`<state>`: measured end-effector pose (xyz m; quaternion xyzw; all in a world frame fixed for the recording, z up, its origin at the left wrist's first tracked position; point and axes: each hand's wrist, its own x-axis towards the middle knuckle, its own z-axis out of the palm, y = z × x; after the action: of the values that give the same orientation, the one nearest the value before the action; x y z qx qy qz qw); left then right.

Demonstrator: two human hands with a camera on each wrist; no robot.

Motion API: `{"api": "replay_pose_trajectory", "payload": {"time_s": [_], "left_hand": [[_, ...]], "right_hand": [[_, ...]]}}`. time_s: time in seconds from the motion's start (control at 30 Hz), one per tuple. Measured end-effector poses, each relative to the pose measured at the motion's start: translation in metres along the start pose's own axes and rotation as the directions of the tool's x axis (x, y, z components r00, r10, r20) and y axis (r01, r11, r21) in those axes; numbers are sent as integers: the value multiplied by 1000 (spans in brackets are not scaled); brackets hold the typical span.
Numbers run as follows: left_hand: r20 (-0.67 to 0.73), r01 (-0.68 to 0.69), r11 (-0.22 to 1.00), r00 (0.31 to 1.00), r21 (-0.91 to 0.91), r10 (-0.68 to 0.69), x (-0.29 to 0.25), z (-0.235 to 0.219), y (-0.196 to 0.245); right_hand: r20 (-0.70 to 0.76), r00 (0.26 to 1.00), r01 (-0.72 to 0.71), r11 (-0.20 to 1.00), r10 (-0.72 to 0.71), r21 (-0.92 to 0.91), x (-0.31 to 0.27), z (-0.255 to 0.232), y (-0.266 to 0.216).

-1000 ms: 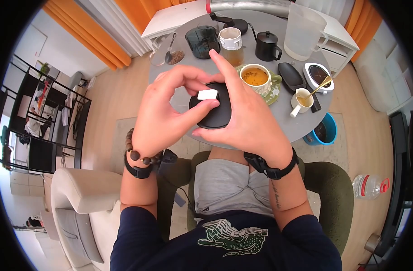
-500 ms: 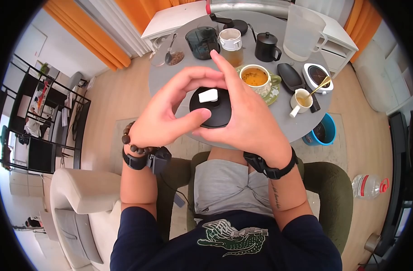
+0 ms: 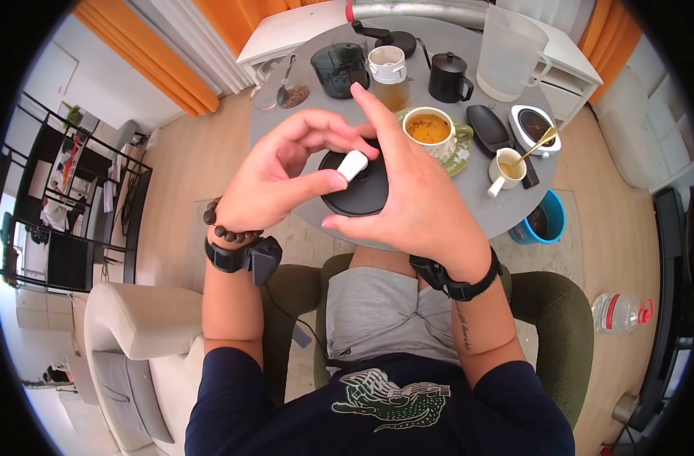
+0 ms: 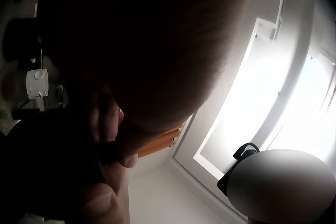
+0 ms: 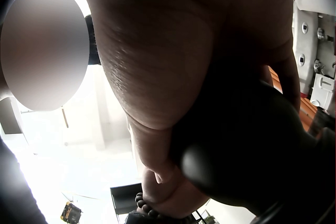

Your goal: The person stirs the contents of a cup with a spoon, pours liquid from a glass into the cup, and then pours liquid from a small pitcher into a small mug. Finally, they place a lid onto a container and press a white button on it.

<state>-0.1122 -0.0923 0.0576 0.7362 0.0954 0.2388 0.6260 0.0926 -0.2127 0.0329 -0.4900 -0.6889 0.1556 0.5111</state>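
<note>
In the head view a black round container (image 3: 356,202) with a white knob (image 3: 353,166) on top is held up in front of the table. My right hand (image 3: 426,190) wraps its side, thumb at the near edge and index finger stretched along the far side. My left hand (image 3: 275,175) pinches the knob between thumb and fingers, and the knob lies slanted. In the right wrist view the container's dark body (image 5: 247,134) fills the palm. The left wrist view is dark, with fingers near the container's black edge.
On the grey round table (image 3: 483,209) stand a cup of orange-brown liquid (image 3: 428,129), a small white jug (image 3: 506,169) with a gold spoon, a white scale (image 3: 548,144), a black lidded mug (image 3: 448,76) and a clear pitcher (image 3: 512,57). A blue bin (image 3: 557,220) is below the right edge.
My left fingers came off the white knob half a second ago and now pinch it again. The knob has turned from nearly level to slanted. My right hand has stayed still.
</note>
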Motion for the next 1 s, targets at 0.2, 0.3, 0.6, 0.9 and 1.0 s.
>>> {"api": "replay_pose_trajectory", "payload": {"time_s": [0.2, 0.3, 0.6, 0.9, 1.0], "left_hand": [[-142, -129, 950, 974, 284, 174, 9, 25, -9], [-277, -120, 927, 934, 356, 227, 13, 33, -17], [-125, -121, 973, 981, 196, 148, 9, 20, -4], [-276, -88, 952, 946, 294, 173, 12, 37, -13], [-395, -5, 911, 900, 412, 184, 13, 47, -14]], "right_hand": [[13, 1000, -5, 1000, 5, 9, 0, 0, 2], [11, 1000, -9, 1000, 9, 19, -1, 0, 3], [-12, 1000, 16, 1000, -16, 12, -2, 1, 7], [-2, 1000, 10, 1000, -10, 3, 0, 1, 7], [29, 1000, 13, 1000, -13, -5, 0, -2, 3]]}}
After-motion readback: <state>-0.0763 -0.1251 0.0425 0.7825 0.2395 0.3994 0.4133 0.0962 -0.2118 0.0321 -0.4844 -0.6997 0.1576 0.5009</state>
